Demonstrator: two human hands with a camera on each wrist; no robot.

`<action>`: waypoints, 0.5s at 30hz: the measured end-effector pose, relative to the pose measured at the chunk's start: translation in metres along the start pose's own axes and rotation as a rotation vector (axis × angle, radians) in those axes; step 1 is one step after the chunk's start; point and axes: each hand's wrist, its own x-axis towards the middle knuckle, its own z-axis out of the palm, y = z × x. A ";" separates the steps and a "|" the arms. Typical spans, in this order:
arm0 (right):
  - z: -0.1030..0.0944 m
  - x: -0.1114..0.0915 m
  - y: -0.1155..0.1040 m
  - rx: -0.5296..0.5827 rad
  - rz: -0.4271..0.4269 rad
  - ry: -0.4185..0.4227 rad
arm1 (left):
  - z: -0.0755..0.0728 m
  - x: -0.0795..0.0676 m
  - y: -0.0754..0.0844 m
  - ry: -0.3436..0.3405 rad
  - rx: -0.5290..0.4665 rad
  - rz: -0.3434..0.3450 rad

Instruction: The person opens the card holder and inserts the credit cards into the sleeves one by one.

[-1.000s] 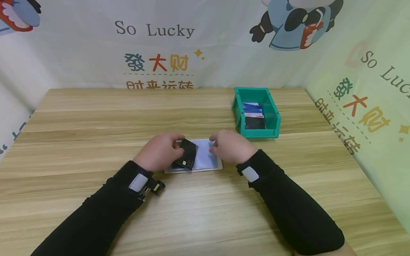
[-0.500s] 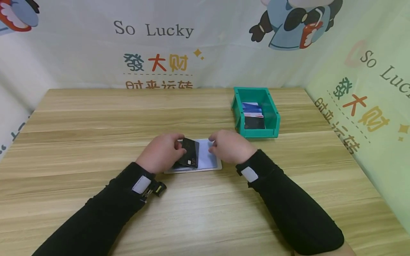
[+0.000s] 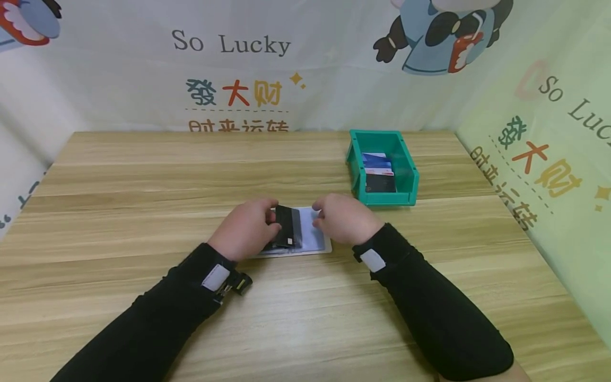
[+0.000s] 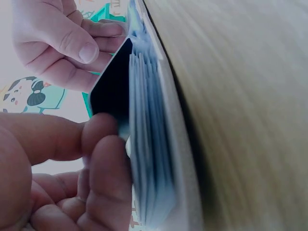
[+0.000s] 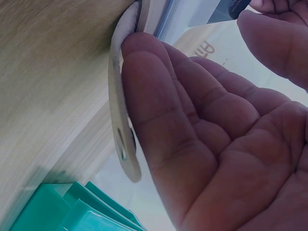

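Observation:
An open card holder (image 3: 313,236) with clear sleeves lies on the table between my hands. In the left wrist view its stacked sleeves (image 4: 147,139) stand out edge-on above the pale cover. My left hand (image 3: 244,229) pinches a black card (image 3: 285,227) between thumb and fingers. That card is tilted over the sleeves, its far edge close to them. My right hand (image 3: 347,217) is at the holder's right edge, fingers loosely bent and thumb apart. In the right wrist view its fingertips lie against the holder's pale strap (image 5: 117,91), which has a metal snap.
Behind my right hand stands a green plastic bin (image 3: 390,199) with a low front. Inside it are several cards (image 3: 380,183), blue, white and black. The wooden table (image 3: 167,175) ends at a printed cloth backdrop (image 3: 334,95), which also rises along the right side.
My left hand has shifted slightly right. The black card has turned from slanted to nearly straight and moved right over the sleeves. My right hand has stayed in place.

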 end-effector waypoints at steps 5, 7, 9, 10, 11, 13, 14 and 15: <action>0.000 0.000 0.000 -0.003 0.002 -0.008 | 0.000 -0.001 0.000 -0.015 0.008 0.030; 0.000 0.000 0.000 -0.005 0.001 -0.010 | 0.000 -0.001 0.001 -0.019 0.013 0.037; 0.000 0.000 0.000 -0.005 -0.002 -0.009 | 0.001 0.000 0.001 -0.023 0.030 0.042; 0.000 0.000 0.000 -0.008 -0.005 -0.006 | 0.001 0.000 0.001 -0.024 0.040 0.044; 0.000 0.000 0.000 -0.007 -0.006 -0.004 | 0.002 0.001 0.002 -0.026 0.051 0.046; 0.000 -0.001 0.000 -0.010 -0.012 0.002 | 0.003 0.002 0.003 -0.025 0.076 0.055; 0.000 -0.001 0.000 -0.013 -0.014 0.005 | 0.004 0.003 0.003 -0.023 0.090 0.060; 0.000 -0.001 0.001 -0.018 -0.018 0.009 | 0.005 0.003 0.003 -0.020 0.102 0.063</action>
